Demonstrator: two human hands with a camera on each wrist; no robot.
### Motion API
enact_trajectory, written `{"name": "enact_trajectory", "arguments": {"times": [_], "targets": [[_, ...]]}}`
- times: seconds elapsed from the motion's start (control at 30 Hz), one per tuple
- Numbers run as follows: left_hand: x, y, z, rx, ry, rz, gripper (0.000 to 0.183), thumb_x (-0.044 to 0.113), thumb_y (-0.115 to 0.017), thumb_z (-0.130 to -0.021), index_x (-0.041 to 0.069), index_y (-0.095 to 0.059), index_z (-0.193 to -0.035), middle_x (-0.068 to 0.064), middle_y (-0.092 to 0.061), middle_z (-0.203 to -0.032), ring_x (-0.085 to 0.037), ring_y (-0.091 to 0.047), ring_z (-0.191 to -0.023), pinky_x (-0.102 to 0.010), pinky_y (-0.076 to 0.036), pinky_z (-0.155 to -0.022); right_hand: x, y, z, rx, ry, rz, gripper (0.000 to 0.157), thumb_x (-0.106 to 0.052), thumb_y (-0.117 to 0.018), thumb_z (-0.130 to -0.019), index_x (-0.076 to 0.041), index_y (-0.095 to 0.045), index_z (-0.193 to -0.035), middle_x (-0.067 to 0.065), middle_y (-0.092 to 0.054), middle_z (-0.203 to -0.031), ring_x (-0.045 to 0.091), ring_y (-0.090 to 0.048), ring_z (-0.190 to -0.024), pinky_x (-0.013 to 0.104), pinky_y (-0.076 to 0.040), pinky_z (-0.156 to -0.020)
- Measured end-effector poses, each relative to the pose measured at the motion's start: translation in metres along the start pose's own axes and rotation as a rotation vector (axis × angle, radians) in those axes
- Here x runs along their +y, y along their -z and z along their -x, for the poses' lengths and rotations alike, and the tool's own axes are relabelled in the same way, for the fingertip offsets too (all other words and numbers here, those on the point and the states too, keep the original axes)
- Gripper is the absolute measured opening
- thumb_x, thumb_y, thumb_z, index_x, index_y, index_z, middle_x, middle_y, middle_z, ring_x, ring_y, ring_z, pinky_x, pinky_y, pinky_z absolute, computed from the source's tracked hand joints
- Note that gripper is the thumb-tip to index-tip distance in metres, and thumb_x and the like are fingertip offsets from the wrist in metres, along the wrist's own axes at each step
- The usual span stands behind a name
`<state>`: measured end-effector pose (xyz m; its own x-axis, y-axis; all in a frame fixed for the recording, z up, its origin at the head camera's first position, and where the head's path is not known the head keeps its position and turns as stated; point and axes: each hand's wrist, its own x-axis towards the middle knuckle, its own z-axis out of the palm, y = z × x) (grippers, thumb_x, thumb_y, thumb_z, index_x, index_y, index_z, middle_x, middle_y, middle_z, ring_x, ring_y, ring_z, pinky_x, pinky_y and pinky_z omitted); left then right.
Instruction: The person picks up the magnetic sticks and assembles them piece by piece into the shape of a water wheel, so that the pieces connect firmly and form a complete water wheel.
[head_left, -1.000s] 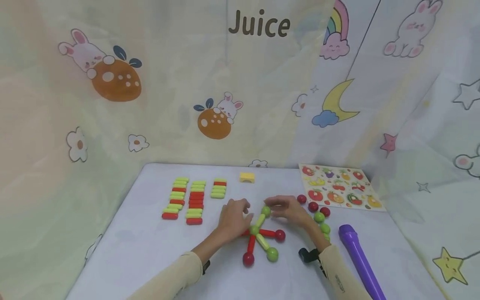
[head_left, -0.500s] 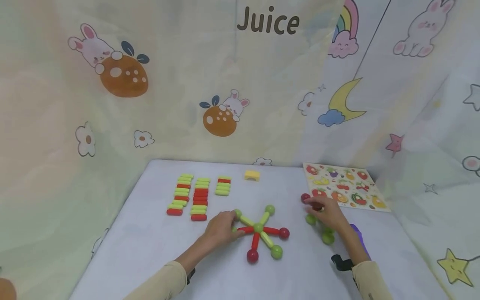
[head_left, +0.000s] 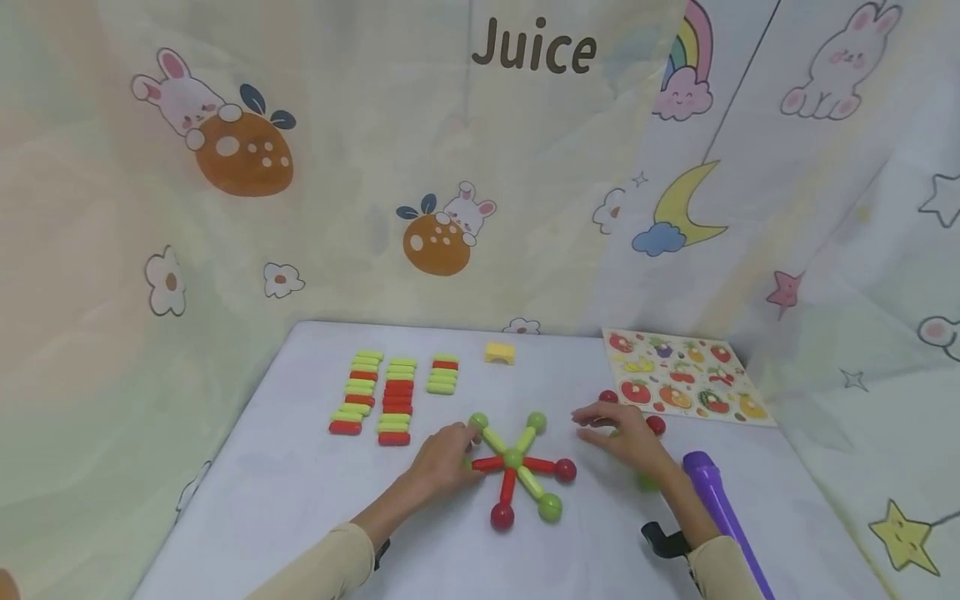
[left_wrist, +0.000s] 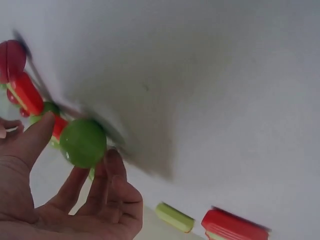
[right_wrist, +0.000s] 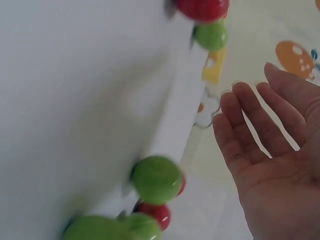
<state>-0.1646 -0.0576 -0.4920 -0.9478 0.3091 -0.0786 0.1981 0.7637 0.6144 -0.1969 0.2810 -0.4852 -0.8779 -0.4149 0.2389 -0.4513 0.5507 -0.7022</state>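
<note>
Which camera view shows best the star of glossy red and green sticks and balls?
Head view: all six sticks of the star show. Left wrist: some, partly behind the left hand. Right wrist: apparently two balls.

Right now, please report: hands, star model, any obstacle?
Left hand around left green ball of star model. Right hand open, empty. Six sticks, each ball-tipped. Purple rod beside right forearm, seemingly not in the way.

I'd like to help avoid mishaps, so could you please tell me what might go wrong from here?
The left hand holds the star-shaped build at a green ball, so a tug might loosen the adjoining red rod. The loose balls by the right hand could roll away if brushed.
</note>
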Motion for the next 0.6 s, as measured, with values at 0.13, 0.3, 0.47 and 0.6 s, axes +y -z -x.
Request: {"name": "enact_trajectory", "arguments": {"times": [0.13, 0.3, 0.47, 0.6], "targets": [[-0.007, 0.020, 0.001, 0.048, 0.012, 0.060, 0.044, 0.025, -0.089, -0.090, 0.007, -0.073, -0.126, -0.008, -0.070, -0.115, -0.020, -0.064, -0.097, -0.037, -0.061, -0.079, -0.016, -0.013, -0.011, -0.072, 0.061, -0.102, 0.031, -0.007, -0.080, -0.098, 0.001, -0.074, -0.127, 0.019, -0.078, -0.120, 0.028, -0.076, -0.108, 0.046, -0.062, -0.096], [-0.034, 0.059, -0.017, 0.212, 0.003, 0.039, 0.032, 0.012, -0.083, -0.096, 0.003, -0.074, -0.125, -0.013, -0.073, -0.123, -0.030, -0.068, -0.113, -0.046, -0.062, -0.094, -0.032, -0.031, -0.035, -0.172, 0.042, -0.376, 0.035, -0.006, -0.076, -0.101, 0.002, -0.070, -0.134, 0.025, -0.075, -0.127, 0.036, -0.074, -0.118, 0.027, -0.059, -0.099], [-0.064, 0.073, -0.050, 0.202, -0.040, -0.012, 0.030, 0.000, -0.077, -0.098, 0.001, -0.075, -0.127, -0.013, -0.074, -0.129, -0.032, -0.067, -0.126, -0.049, -0.056, -0.108, -0.040, -0.041, -0.046, -0.192, 0.003, -0.448, 0.036, -0.006, -0.075, -0.101, 0.003, -0.069, -0.136, 0.023, -0.076, -0.127, 0.036, -0.074, -0.119, 0.025, -0.059, -0.098], [-0.070, 0.067, -0.072, 0.149, -0.040, -0.006, 0.031, -0.008, -0.071, -0.097, -0.001, -0.076, -0.127, -0.014, -0.075, -0.128, -0.032, -0.068, -0.126, -0.048, -0.056, -0.108, -0.041, -0.045, -0.041, -0.186, -0.011, -0.455, 0.037, -0.006, -0.075, -0.101, 0.006, -0.068, -0.136, 0.020, -0.076, -0.127, 0.035, -0.074, -0.119, 0.026, -0.059, -0.097]]}}
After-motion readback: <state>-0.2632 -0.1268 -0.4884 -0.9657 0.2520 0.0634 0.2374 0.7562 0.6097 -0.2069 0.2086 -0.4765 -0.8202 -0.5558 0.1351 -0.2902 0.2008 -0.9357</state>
